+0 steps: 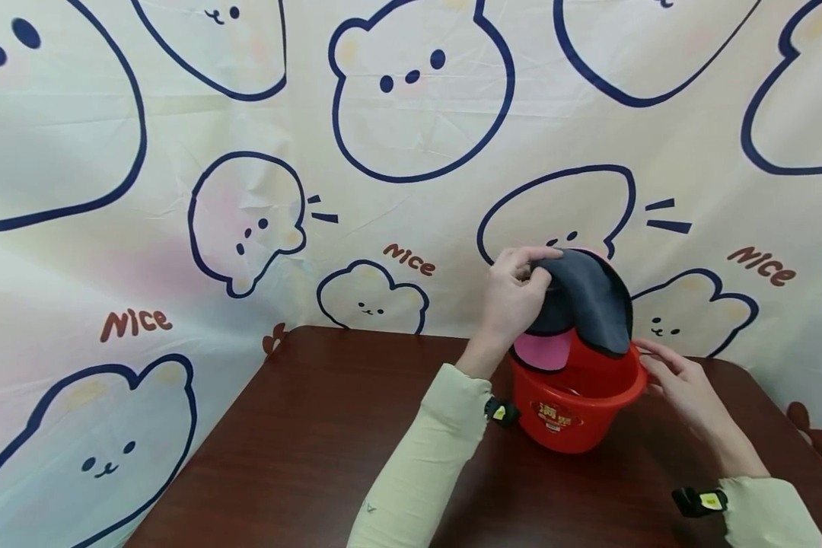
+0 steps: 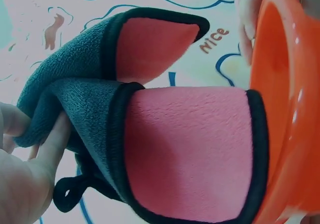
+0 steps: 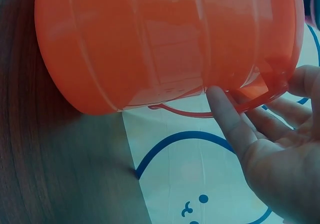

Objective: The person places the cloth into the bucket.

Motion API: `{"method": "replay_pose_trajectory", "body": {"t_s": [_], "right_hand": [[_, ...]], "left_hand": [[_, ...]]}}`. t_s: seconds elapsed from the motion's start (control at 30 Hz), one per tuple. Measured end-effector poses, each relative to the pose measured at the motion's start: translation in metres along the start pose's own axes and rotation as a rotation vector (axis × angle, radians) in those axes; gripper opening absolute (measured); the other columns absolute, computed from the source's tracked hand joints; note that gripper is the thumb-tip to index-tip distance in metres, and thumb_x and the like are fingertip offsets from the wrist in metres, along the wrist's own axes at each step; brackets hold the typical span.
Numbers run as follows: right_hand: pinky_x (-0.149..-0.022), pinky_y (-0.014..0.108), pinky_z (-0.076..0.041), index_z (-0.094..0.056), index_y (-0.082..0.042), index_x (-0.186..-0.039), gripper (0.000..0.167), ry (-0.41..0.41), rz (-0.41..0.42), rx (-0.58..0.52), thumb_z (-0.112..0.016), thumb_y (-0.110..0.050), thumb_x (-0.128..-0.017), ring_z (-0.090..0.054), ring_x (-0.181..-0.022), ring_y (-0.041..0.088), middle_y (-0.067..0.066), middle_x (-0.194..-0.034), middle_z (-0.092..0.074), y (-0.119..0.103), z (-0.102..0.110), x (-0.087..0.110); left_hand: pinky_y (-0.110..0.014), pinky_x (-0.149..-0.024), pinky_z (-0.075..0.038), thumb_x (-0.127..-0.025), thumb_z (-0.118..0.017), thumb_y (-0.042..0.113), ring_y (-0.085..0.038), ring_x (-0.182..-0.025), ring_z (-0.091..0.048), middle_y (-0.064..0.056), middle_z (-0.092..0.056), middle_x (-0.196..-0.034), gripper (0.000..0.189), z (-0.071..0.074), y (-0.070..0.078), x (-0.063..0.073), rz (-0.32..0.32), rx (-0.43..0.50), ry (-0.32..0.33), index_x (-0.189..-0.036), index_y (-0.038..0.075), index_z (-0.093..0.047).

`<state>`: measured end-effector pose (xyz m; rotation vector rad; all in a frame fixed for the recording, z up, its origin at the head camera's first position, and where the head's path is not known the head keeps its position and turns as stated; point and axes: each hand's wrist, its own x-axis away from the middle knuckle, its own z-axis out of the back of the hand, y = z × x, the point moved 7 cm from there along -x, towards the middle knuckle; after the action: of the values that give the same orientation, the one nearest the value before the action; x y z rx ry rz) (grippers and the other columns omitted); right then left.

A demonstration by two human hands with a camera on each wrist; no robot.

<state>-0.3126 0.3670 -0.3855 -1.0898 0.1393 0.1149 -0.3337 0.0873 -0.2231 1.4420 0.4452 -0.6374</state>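
Note:
My left hand pinches a folded cloth, dark grey-blue on one face and pink on the other, with black edging. The cloth hangs over the back left of a red plastic bucket, its lower pink end overlapping the rim in the head view. A small black hanging loop shows beside the left fingers in the left wrist view. At the bucket's right side, my right hand grips the rim, thumb and fingers around its edge. The red handle hangs down along the outer wall in the right wrist view.
The bucket stands upright on a dark brown wooden table, towards its right side. Close behind the table hangs a pale backdrop printed with cartoon animals. Each wrist wears a black strap with a small device.

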Motion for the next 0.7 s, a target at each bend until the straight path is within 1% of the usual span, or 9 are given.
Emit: {"method": "replay_pose_trajectory", "body": {"t_s": [0.13,0.2,0.27,0.33,0.4,0.47,0.53,0.6,0.7], "right_hand": [[-0.077,0.017,-0.056,-0.028,-0.006,-0.154,0.063,0.008,0.03,-0.015,-0.04,-0.042,-0.104,-0.063,-0.095,-0.011,-0.026,-0.123,-0.049,-0.001,0.002,0.001],[-0.076,0.016,-0.056,-0.029,-0.007,-0.154,0.061,0.008,0.04,-0.023,-0.04,-0.041,-0.104,-0.063,-0.095,-0.011,-0.029,-0.119,-0.049,-0.002,0.002,0.001],[-0.076,0.016,-0.056,-0.03,-0.008,-0.154,0.06,0.003,0.045,-0.029,-0.04,-0.041,-0.104,-0.062,-0.095,-0.011,-0.03,-0.119,-0.048,-0.002,0.0,0.002],[-0.077,0.017,-0.056,-0.031,-0.009,-0.154,0.059,-0.004,0.046,-0.033,-0.04,-0.041,-0.104,-0.062,-0.096,-0.011,-0.03,-0.12,-0.049,-0.003,-0.001,0.002],[-0.077,0.017,-0.056,-0.032,-0.011,-0.154,0.059,-0.007,0.037,-0.024,-0.04,-0.042,-0.104,-0.062,-0.097,-0.011,-0.028,-0.121,-0.05,-0.004,-0.002,0.003],[-0.078,0.018,-0.056,-0.032,-0.014,-0.154,0.059,-0.006,0.028,-0.006,-0.041,-0.043,-0.104,-0.061,-0.098,-0.013,-0.022,-0.127,-0.051,-0.004,-0.003,0.003],[-0.078,0.02,-0.057,-0.033,-0.016,-0.154,0.059,-0.001,0.02,0.018,-0.04,-0.046,-0.103,-0.06,-0.098,-0.014,-0.012,-0.133,-0.053,-0.005,-0.003,0.003],[-0.079,0.021,-0.057,-0.033,-0.017,-0.154,0.059,0.007,0.016,0.041,-0.04,-0.047,-0.103,-0.059,-0.098,-0.015,0.0,-0.138,-0.053,-0.006,-0.004,0.003],[-0.08,0.024,-0.058,-0.033,-0.018,-0.154,0.059,0.014,0.013,0.071,-0.039,-0.047,-0.103,-0.056,-0.099,-0.017,0.017,-0.145,-0.047,-0.005,-0.005,0.003]], "left_hand": [[-0.018,-0.081,-0.053,-0.095,-0.052,0.007,-0.006,-0.085,-0.061,-0.007,-0.057,-0.114,0.027,-0.013,-0.009,0.003,0.035,0.068,-0.022,-0.109,0.015,-0.073],[-0.018,-0.08,-0.053,-0.096,-0.052,0.008,-0.005,-0.084,-0.062,-0.006,-0.057,-0.114,0.027,-0.018,-0.015,0.006,0.058,0.088,-0.038,-0.109,0.016,-0.073],[-0.019,-0.08,-0.053,-0.096,-0.052,0.008,-0.005,-0.083,-0.062,-0.005,-0.057,-0.113,0.026,-0.021,-0.022,0.009,0.084,0.095,-0.053,-0.109,0.016,-0.073],[-0.018,-0.078,-0.053,-0.095,-0.052,0.009,-0.004,-0.084,-0.06,-0.003,-0.058,-0.111,0.026,-0.021,-0.028,0.011,0.103,0.068,-0.052,-0.108,0.016,-0.074],[-0.018,-0.077,-0.051,-0.094,-0.053,0.007,-0.005,-0.086,-0.056,-0.004,-0.059,-0.109,0.026,-0.018,-0.033,0.013,0.104,0.027,-0.024,-0.106,0.015,-0.075],[-0.019,-0.075,-0.049,-0.093,-0.053,0.007,-0.007,-0.088,-0.053,-0.004,-0.06,-0.106,0.026,-0.014,-0.036,0.013,0.109,-0.017,0.004,-0.104,0.015,-0.075],[-0.021,-0.074,-0.048,-0.093,-0.053,0.008,-0.009,-0.089,-0.051,-0.002,-0.061,-0.106,0.026,-0.013,-0.039,0.014,0.129,-0.073,-0.004,-0.104,0.017,-0.075],[-0.023,-0.076,-0.048,-0.094,-0.053,0.011,-0.01,-0.089,-0.053,0.0,-0.062,-0.107,0.025,-0.018,-0.042,0.016,0.169,-0.101,-0.079,-0.106,0.018,-0.074],[-0.024,-0.082,-0.05,-0.097,-0.053,0.019,-0.007,-0.092,-0.058,0.004,-0.066,-0.113,0.025,-0.032,-0.046,0.023,0.235,-0.152,-0.241,-0.113,0.022,-0.07]]}}
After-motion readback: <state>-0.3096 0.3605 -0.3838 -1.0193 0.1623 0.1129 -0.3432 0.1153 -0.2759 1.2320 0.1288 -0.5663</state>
